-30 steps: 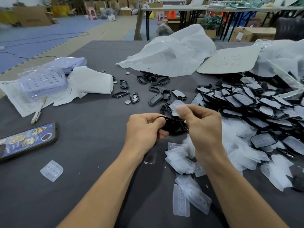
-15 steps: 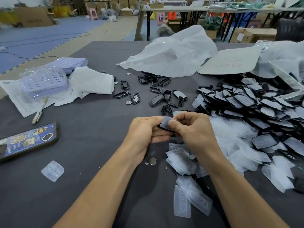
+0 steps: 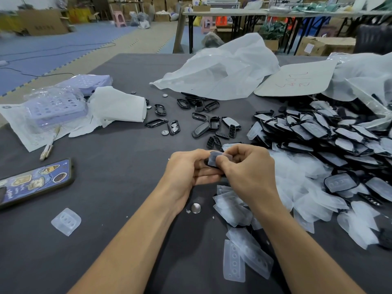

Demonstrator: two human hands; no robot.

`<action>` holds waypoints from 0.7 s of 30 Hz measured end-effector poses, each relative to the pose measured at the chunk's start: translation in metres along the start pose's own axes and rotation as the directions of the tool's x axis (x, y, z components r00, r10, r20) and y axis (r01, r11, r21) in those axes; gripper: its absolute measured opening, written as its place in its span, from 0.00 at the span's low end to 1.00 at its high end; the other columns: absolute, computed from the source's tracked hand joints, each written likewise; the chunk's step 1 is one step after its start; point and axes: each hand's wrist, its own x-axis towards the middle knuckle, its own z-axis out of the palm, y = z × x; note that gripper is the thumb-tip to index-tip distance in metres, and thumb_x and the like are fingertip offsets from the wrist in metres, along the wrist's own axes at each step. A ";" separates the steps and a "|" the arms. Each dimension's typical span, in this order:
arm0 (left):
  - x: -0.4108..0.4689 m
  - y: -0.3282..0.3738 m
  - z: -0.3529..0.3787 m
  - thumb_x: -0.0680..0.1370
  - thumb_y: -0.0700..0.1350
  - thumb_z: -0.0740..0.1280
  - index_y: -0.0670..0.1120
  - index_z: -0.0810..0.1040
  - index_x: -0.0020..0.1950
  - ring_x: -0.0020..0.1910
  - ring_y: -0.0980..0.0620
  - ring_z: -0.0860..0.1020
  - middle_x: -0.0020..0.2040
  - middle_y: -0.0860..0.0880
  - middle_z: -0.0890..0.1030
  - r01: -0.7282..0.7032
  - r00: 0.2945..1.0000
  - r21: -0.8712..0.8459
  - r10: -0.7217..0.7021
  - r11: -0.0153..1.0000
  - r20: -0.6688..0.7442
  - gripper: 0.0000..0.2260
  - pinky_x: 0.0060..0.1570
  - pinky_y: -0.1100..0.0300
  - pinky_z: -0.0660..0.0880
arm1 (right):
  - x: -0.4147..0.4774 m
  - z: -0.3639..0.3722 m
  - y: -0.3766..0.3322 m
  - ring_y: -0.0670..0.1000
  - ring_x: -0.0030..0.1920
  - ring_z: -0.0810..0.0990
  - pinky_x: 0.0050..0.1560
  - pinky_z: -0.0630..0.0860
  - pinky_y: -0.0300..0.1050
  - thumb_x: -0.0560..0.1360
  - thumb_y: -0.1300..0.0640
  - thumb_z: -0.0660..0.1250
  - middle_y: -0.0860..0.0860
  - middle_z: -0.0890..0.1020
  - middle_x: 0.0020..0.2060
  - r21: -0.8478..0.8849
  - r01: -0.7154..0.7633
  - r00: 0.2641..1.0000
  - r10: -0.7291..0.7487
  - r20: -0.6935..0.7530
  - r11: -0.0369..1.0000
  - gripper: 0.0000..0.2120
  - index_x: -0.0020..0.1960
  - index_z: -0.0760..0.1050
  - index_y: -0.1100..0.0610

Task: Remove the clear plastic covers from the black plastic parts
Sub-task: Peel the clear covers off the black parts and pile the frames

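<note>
Nearest, shed clear covers (image 3: 232, 206) litter the bench (image 3: 116, 187). Just beyond them the left grip (image 3: 188, 168) curls round a black part (image 3: 206, 162), and the right grip (image 3: 244, 166) pinches its clear cover (image 3: 213, 158) (not yet off, I judge). Farther right, a big covered pile (image 3: 318, 132) is untouched, so most of the job is left.

Left hand (image 3: 186, 169) and right hand (image 3: 248, 172) meet, fingers curled in grip

dark table (image 3: 118, 187), phone (image 3: 31, 183), coin cell (image 3: 196, 208)
</note>
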 end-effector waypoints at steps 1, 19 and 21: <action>0.000 0.000 0.000 0.75 0.43 0.65 0.43 0.90 0.47 0.48 0.44 0.87 0.52 0.40 0.88 -0.009 1.000 0.000 0.009 1.000 0.014 0.13 0.48 0.55 0.85 | 0.000 -0.001 0.000 0.45 0.28 0.78 0.33 0.77 0.40 0.71 0.55 0.76 0.47 0.80 0.25 0.006 0.003 1.000 -0.003 0.002 1.000 0.09 0.33 0.81 0.52; -0.001 0.001 0.001 0.79 0.29 0.62 0.40 0.87 0.52 0.45 0.47 0.88 0.47 0.39 0.88 -0.051 0.998 0.038 0.052 0.998 -0.025 0.15 0.43 0.60 0.84 | 0.006 -0.016 0.004 0.41 0.34 0.77 0.33 0.70 0.32 0.69 0.41 0.76 0.38 0.80 0.34 -0.073 0.006 0.998 -0.010 -0.061 0.997 0.14 0.40 0.76 0.48; -0.001 0.001 0.000 0.80 0.29 0.62 0.43 0.88 0.50 0.46 0.47 0.88 0.48 0.40 0.88 -0.058 0.998 0.014 0.058 0.998 0.001 0.16 0.43 0.60 0.84 | 0.009 -0.017 0.007 0.41 0.34 0.79 0.35 0.72 0.33 0.73 0.46 0.75 0.41 0.83 0.35 0.085 -0.019 1.000 0.018 0.016 0.996 0.06 0.42 0.80 0.46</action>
